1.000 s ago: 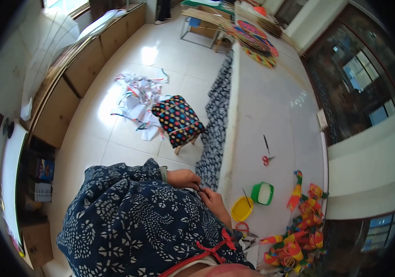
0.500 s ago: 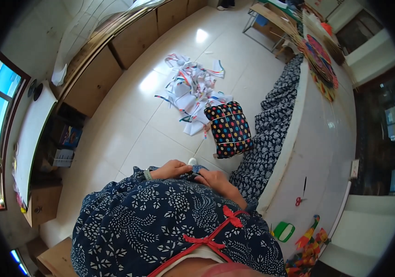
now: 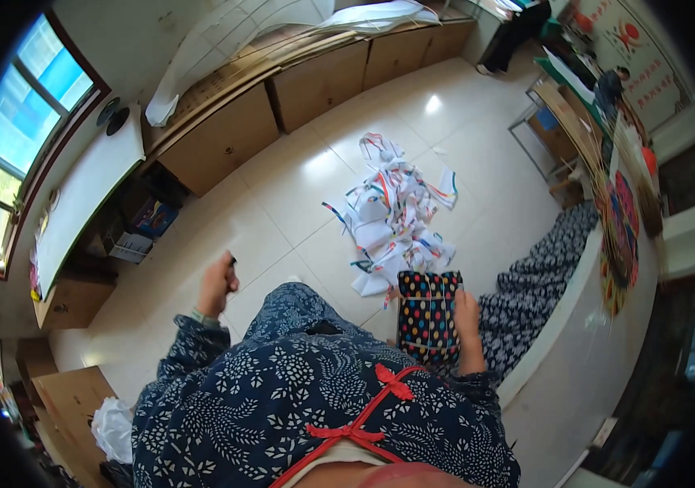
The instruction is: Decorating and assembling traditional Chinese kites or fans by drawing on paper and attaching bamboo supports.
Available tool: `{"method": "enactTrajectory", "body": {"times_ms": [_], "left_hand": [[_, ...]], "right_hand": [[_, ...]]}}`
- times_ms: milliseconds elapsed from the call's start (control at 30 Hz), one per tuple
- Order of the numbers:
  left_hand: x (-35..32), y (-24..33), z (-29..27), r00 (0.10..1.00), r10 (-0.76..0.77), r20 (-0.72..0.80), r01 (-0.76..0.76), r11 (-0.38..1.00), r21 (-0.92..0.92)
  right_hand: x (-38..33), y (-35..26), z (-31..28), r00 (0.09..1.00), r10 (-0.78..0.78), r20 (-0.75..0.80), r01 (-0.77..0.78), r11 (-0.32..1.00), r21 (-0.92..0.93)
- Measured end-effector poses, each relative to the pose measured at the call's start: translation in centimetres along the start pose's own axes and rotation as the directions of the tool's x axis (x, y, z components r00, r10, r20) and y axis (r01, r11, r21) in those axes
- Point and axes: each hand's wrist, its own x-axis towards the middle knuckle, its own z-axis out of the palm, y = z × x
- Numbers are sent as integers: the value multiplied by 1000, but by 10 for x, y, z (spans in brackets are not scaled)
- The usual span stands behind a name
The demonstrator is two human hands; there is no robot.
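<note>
My left hand (image 3: 217, 283) is out to the left above the tiled floor. Its fingers are curled, and a small dark bit shows by the thumb, too small to name. Over the right edge of a black polka-dot cushion (image 3: 429, 315), tied round with pale string, hangs my right hand (image 3: 467, 313). Its fingers look loosely stretched, with nothing visible in them; whether it touches the cushion I cannot tell. A heap of white strips with coloured edges (image 3: 392, 213) lies on the floor beyond the cushion. My dark blue patterned smock (image 3: 299, 366) fills the lower middle.
A long white-topped table (image 3: 599, 358) with a patterned cloth skirt (image 3: 538, 281) runs along the right. Wooden cabinets (image 3: 323, 88) line the far left wall. A white-topped counter (image 3: 87, 215) stands by the window. People (image 3: 518, 37) are at the far right, near a wooden bench (image 3: 571, 122).
My hands have parted from the front of my waist, one to each side. The view has turned left, and the cushion and heap are now nearer and further right in the picture.
</note>
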Motion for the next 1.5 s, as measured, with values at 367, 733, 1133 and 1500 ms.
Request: {"method": "enactTrajectory", "body": {"times_ms": [367,733,1133,1500], "left_hand": [[218,107,-36,995,-96,18,97,968,-231],[419,195,48,918,-138,371,162,986,-37],[670,315,184,948,-88,306,76,996,51],[882,346,387,858,-237,455,171,968,181]], "right_hand": [[235,-239,220,872,145,467,-439,654,616],[372,-280,280,869,266,417,-479,666,572],[669,-291,341,928,214,306,-365,695,620],[909,-290,310,933,190,306,-351,677,648]]}}
